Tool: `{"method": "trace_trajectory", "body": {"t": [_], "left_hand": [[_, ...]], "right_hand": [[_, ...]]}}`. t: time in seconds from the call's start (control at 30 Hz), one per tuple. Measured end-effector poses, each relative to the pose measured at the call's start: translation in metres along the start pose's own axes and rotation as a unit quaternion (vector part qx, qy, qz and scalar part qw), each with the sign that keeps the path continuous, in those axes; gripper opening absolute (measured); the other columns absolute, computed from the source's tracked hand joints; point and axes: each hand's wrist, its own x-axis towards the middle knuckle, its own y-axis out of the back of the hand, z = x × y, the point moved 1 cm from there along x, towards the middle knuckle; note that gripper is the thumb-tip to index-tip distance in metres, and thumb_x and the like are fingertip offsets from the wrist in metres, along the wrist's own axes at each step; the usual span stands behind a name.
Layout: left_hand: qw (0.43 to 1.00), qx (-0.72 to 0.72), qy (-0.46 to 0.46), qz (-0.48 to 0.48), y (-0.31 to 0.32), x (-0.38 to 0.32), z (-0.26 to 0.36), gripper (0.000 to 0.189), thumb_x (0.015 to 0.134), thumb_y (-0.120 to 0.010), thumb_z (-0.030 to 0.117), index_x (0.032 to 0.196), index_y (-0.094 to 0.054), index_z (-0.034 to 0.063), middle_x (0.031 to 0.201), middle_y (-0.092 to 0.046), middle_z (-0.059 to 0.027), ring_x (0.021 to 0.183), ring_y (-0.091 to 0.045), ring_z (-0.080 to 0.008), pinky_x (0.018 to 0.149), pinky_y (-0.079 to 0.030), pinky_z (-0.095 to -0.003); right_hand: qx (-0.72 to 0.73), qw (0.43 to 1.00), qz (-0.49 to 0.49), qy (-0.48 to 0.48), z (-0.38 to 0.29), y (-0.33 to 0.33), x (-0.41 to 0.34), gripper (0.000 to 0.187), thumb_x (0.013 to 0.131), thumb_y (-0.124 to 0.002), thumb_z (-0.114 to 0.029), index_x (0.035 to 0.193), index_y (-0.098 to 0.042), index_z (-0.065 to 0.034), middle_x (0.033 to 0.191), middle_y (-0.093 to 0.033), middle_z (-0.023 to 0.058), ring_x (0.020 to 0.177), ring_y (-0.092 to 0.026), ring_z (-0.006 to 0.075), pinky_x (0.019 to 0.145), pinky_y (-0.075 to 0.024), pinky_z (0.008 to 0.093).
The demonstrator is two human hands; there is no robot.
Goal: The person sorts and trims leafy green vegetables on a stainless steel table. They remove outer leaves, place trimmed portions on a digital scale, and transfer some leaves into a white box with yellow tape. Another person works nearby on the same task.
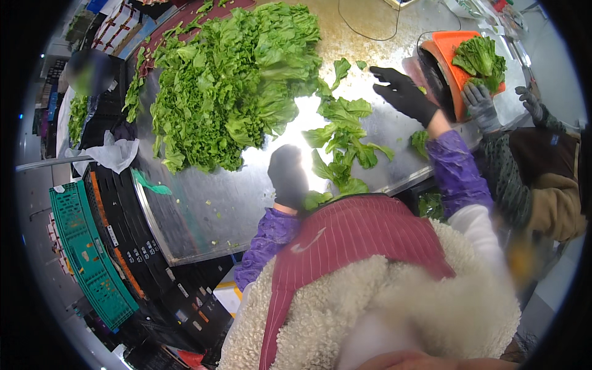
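My left hand (287, 178), in a black glove, is over the metal table (199, 203) near its front edge; its fingers are blurred by glare, and whether it holds anything cannot be told. My right hand (401, 92), also black-gloved, is raised over the right side of the table with fingers apart and nothing in them. Between the hands lie loose green lettuce leaves (344, 120). A large heap of leafy lettuce (231, 88) covers the table's left and middle part. Right of my right hand, an orange tray (455, 64) holds a bunch of lettuce (481, 58).
A co-worker's grey-gloved hands (481, 105) are at the orange tray, the nearer one touching it or its lettuce. Stacked black crates (134, 231) and a green plastic crate (88, 249) stand left of the table. A thin cable (370, 39) lies at the back.
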Motion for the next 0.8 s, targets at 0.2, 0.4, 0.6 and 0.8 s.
{"method": "trace_trajectory", "body": {"t": [0.2, 0.4, 0.6, 0.8], "left_hand": [[0.983, 0.171, -0.006, 0.068, 0.044, -0.033, -0.003, 0.039, 0.093, -0.069, 0.016, 0.129, -0.062, 0.0028, 0.128, -0.063, -0.0149, 0.117, -0.060, -0.0331, 0.102, -0.049, -0.0423], [0.973, 0.222, 0.003, 0.062, 0.075, -0.064, -0.008, 0.031, 0.094, -0.067, 0.022, 0.121, -0.065, 0.0057, 0.127, -0.062, -0.0143, 0.118, -0.058, -0.0335, 0.100, -0.048, -0.0441], [0.940, 0.291, -0.159, 0.076, 0.057, -0.020, 0.015, 0.021, 0.083, -0.073, 0.018, 0.099, -0.068, 0.0052, 0.117, -0.066, -0.0151, 0.111, -0.060, -0.0365, 0.097, -0.048, -0.0473], [0.844, 0.462, -0.269, -0.043, 0.028, 0.082, 0.040, 0.055, 0.084, -0.081, 0.030, 0.132, -0.062, 0.0106, 0.125, -0.063, -0.0121, 0.123, -0.056, -0.0356, 0.104, -0.043, -0.0486]], "right_hand": [[-0.203, 0.964, 0.171, -0.024, 0.056, -0.065, 0.058, 0.067, 0.093, -0.069, -0.053, 0.142, -0.060, -0.0084, 0.141, -0.060, 0.0228, 0.131, -0.057, 0.0387, 0.113, -0.0431, 0.0455], [-0.161, 0.984, 0.047, 0.055, 0.039, -0.137, 0.031, 0.060, 0.092, -0.071, -0.049, 0.136, -0.064, -0.0096, 0.136, -0.065, 0.0175, 0.132, -0.054, 0.0383, 0.112, -0.0414, 0.0491], [-0.049, 0.969, -0.035, 0.241, -0.067, -0.170, -0.061, 0.050, 0.085, -0.076, -0.037, 0.128, -0.067, -0.0125, 0.099, -0.068, 0.0123, 0.089, -0.065, 0.0343, 0.080, -0.0509, 0.0465], [0.094, 0.956, -0.261, 0.095, -0.123, -0.145, -0.082, 0.058, 0.091, -0.075, -0.038, 0.137, -0.063, -0.0048, 0.119, -0.070, 0.0213, 0.110, -0.067, 0.0359, 0.099, -0.0506, 0.0468]]}}
